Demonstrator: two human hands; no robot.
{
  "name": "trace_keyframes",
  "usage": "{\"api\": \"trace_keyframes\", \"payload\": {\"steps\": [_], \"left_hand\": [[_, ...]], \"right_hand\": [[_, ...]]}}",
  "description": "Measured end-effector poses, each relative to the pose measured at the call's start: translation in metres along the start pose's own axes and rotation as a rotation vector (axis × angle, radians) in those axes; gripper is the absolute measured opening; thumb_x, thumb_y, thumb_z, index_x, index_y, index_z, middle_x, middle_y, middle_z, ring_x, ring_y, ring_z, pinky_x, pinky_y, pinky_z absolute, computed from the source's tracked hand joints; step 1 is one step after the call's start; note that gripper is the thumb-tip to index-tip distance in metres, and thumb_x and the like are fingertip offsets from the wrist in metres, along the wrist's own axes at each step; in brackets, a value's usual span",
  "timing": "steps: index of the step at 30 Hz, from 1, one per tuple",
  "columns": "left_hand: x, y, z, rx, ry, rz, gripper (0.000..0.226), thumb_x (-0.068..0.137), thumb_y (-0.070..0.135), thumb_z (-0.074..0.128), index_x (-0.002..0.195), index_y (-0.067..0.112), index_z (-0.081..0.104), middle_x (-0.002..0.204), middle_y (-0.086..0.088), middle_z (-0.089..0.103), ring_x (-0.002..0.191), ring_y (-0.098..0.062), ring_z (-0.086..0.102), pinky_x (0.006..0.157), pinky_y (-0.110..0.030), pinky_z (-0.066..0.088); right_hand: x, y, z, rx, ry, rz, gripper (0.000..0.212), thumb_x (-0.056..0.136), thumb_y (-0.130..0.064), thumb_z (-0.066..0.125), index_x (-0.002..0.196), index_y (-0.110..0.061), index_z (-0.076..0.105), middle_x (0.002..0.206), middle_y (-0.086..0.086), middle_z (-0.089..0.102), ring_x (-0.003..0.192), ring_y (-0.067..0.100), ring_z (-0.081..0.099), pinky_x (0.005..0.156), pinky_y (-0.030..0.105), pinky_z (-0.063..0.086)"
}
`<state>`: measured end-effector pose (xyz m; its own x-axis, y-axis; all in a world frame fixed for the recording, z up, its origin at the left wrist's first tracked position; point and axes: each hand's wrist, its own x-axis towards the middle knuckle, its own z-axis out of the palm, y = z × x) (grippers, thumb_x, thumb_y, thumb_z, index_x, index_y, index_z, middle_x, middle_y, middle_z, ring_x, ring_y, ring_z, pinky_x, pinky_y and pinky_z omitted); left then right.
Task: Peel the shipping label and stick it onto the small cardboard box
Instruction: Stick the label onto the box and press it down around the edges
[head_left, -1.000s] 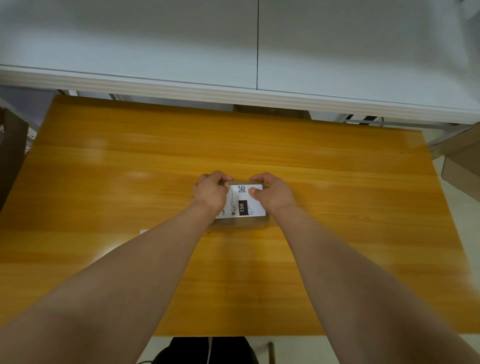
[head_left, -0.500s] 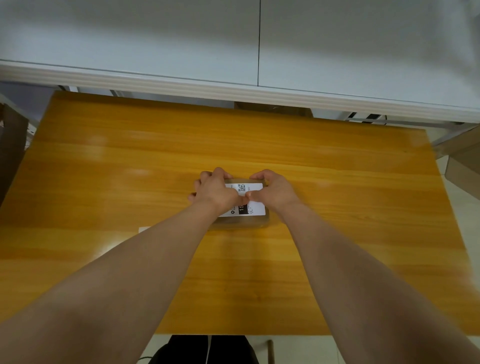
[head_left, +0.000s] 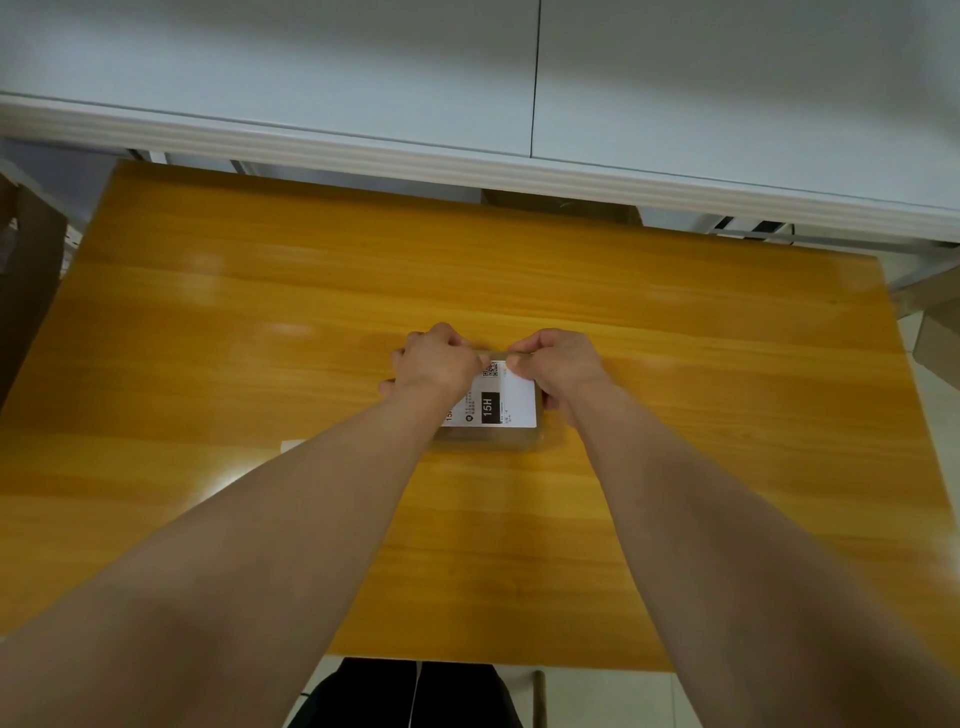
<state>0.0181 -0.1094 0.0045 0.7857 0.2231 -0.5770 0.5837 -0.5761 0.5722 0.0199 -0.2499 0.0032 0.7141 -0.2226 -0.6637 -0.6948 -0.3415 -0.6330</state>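
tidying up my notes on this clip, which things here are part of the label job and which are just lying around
In the job: shipping label, small cardboard box, left hand, right hand.

Lying about: white scrap on the table, cardboard at far right.

Bare tabletop (head_left: 675, 415) around box (head_left: 488, 441)

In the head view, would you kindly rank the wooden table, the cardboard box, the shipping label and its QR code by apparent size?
Largest to smallest:
1. wooden table
2. cardboard box
3. shipping label, slightly smaller than the box top
4. QR code
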Motion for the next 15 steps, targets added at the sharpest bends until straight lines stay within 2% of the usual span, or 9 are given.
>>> {"api": "trace_keyframes", "payload": {"steps": [2,5,6,8,10,11,13,15], "left_hand": [[-0.001,-0.001,0.000,0.016,0.002,0.006,0.016,0.084,0.042,0.066,0.095,0.031,0.060,0.121,-0.002,0.053,0.126,-0.027,0.037,0.104,-0.052,0.035],[-0.002,-0.001,-0.002,0.065,-0.041,0.020,0.030,0.080,0.049,0.069,0.101,0.033,0.056,0.129,-0.001,0.046,0.130,-0.027,0.034,0.106,-0.052,0.035],[-0.003,-0.001,-0.003,0.088,-0.064,0.020,0.038,0.075,0.051,0.073,0.103,0.034,0.053,0.131,-0.002,0.043,0.131,-0.028,0.033,0.106,-0.051,0.035],[-0.006,0.001,-0.005,0.156,-0.111,0.024,0.055,0.066,0.051,0.081,0.106,0.033,0.047,0.134,-0.004,0.038,0.132,-0.029,0.030,0.108,-0.050,0.035],[-0.006,0.002,-0.007,0.203,-0.151,0.042,0.066,0.061,0.047,0.085,0.111,0.032,0.045,0.136,-0.006,0.035,0.132,-0.030,0.029,0.108,-0.050,0.035],[-0.006,0.001,-0.007,0.218,-0.163,0.051,0.071,0.060,0.046,0.086,0.115,0.031,0.045,0.136,-0.006,0.035,0.132,-0.030,0.029,0.107,-0.050,0.035],[-0.008,-0.001,-0.006,0.245,-0.148,0.062,0.075,0.058,0.047,0.087,0.119,0.031,0.045,0.135,-0.005,0.035,0.132,-0.030,0.030,0.106,-0.050,0.035],[-0.010,-0.001,-0.002,0.248,-0.104,0.053,0.072,0.060,0.050,0.084,0.118,0.033,0.046,0.134,-0.003,0.037,0.131,-0.028,0.032,0.102,-0.047,0.034]], "right_hand": [[-0.002,0.001,-0.001,-0.006,0.028,-0.009,0.007,0.090,-0.019,0.068,0.088,-0.022,0.074,0.102,0.008,0.076,0.090,0.024,0.066,0.065,0.032,0.048],[-0.012,0.003,-0.009,0.010,-0.032,-0.030,0.018,0.096,-0.024,0.062,0.109,-0.017,0.073,0.104,0.006,0.073,0.089,0.022,0.062,0.075,0.037,0.054],[-0.016,0.004,-0.014,0.022,-0.091,-0.046,0.020,0.095,-0.021,0.065,0.114,-0.017,0.070,0.103,0.006,0.071,0.089,0.021,0.063,0.073,0.034,0.054],[-0.024,0.007,-0.022,0.010,-0.236,-0.067,0.043,0.087,-0.009,0.075,0.126,-0.022,0.062,0.106,0.007,0.070,0.087,0.019,0.066,0.064,0.023,0.053],[-0.026,0.010,-0.025,-0.020,-0.305,-0.073,0.064,0.080,0.004,0.077,0.134,-0.024,0.056,0.116,0.008,0.069,0.095,0.021,0.068,0.069,0.023,0.055],[-0.026,0.012,-0.024,-0.027,-0.294,-0.076,0.067,0.079,0.007,0.077,0.135,-0.023,0.055,0.118,0.009,0.069,0.097,0.023,0.068,0.072,0.025,0.057],[-0.025,0.012,-0.019,-0.035,-0.217,-0.095,0.059,0.082,0.006,0.074,0.132,-0.022,0.059,0.115,0.011,0.071,0.092,0.025,0.069,0.070,0.030,0.058],[-0.025,0.012,-0.016,-0.008,-0.129,-0.102,0.040,0.090,-0.002,0.068,0.124,-0.022,0.065,0.110,0.010,0.072,0.088,0.026,0.070,0.071,0.039,0.060]]}}
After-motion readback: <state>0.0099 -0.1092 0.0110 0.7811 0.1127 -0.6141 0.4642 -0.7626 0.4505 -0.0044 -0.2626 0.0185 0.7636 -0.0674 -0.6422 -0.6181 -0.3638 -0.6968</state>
